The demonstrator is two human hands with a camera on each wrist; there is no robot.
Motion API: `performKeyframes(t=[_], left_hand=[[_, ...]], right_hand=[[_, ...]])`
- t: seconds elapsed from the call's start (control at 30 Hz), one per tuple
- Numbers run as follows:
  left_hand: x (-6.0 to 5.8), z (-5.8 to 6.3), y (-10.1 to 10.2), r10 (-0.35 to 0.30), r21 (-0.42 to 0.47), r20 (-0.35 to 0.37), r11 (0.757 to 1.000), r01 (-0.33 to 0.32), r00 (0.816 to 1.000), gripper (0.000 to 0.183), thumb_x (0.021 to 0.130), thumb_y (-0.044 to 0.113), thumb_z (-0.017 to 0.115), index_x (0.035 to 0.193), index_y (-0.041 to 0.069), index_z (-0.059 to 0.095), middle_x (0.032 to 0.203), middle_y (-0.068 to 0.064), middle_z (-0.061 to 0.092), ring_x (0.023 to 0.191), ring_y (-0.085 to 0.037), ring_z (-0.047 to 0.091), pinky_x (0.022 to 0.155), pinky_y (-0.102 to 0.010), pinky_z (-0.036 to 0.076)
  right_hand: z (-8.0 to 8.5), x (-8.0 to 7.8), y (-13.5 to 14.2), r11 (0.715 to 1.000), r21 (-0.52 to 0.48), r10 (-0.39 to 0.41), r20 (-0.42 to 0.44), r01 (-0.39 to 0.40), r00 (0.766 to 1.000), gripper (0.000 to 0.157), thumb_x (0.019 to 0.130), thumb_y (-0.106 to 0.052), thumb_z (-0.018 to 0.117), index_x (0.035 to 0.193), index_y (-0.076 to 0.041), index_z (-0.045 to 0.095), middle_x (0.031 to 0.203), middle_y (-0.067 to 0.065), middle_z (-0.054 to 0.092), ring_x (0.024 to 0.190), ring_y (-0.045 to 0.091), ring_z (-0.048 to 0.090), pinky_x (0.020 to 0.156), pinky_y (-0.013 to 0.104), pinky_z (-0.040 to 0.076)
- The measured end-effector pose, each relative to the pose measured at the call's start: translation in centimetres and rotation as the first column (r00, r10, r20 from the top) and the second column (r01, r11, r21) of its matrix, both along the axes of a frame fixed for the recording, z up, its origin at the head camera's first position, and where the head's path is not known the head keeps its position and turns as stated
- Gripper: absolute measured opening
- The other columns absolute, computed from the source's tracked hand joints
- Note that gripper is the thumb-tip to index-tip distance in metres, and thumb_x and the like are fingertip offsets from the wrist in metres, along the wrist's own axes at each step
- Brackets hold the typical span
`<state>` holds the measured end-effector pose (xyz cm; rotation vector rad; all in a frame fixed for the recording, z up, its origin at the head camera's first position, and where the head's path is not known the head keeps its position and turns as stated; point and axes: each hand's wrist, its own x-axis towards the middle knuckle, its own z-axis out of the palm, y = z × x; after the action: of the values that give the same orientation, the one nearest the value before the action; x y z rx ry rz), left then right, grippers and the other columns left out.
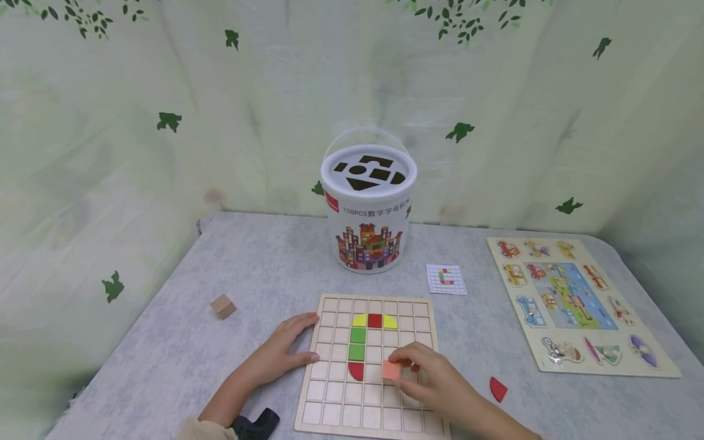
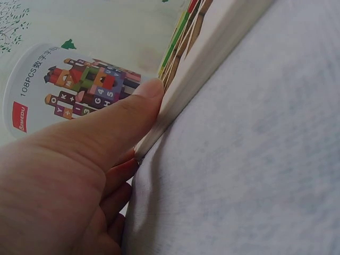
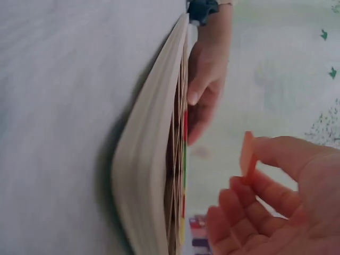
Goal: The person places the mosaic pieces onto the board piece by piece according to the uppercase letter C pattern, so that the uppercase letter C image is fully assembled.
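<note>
My right hand [image 1: 431, 376] pinches a thin orange square tile [image 1: 391, 370] between thumb and fingertips over the lower middle of the wooden grid board [image 1: 324, 412]. In the right wrist view the tile [image 3: 247, 156] is held up off the board, edge-on. My left hand [image 1: 283, 348] rests against the board's left edge, its thumb [image 2: 149, 90] touching the side. Set in the grid are a red square [image 1: 374, 321] between two yellow quarter-rounds, then two green squares [image 1: 357, 344] in a column, with a red quarter-round [image 1: 356, 371] below them.
A loose red quarter-round [image 1: 498, 389] lies right of the board. Behind stand a white lidded bucket [image 1: 370, 235] and a small pattern card [image 1: 434, 287]. A wooden block [image 1: 223, 306] sits at left, a picture puzzle board [image 1: 541, 360] at right. A black device [image 1: 258, 425] is by my left wrist.
</note>
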<state>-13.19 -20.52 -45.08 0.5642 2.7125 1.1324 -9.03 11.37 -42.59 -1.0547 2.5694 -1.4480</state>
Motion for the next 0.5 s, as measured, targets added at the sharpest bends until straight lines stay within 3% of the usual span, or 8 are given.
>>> performKeyframes(t=[0.23,0.5], left_hand=[[-0.1,-0.1,0.0,0.001,-0.001,0.001,1.0,-0.001,1.0,0.074,0.076,0.048,0.065,0.136,0.013,0.038,0.14,-0.006,0.033,0.13,-0.029,0.023,0.101,-0.051,0.022],[-0.1,-0.1,0.0,-0.004,0.001,-0.001,1.0,0.004,1.0,0.074,0.076,0.047,0.065,0.136,0.013,0.039,0.14,-0.006,0.033,0.13,-0.029,0.023,0.101,-0.051,0.022]], right_hand=[[-1.3,-0.9,-1.1,0.994,0.111,-0.008,0.118,-0.005,0.993,0.021,0.086,-0.027,0.063,0.106,-0.022,0.059,0.1,-0.013,0.054,0.09,0.007,0.05,0.08,0.025,0.044],[-1.9,-1.2,-2.0,0.989,0.146,-0.014,0.072,0.004,0.997,0.023,0.082,-0.028,0.067,0.103,-0.021,0.062,0.096,-0.014,0.054,0.084,0.005,0.048,0.074,0.022,0.043]])
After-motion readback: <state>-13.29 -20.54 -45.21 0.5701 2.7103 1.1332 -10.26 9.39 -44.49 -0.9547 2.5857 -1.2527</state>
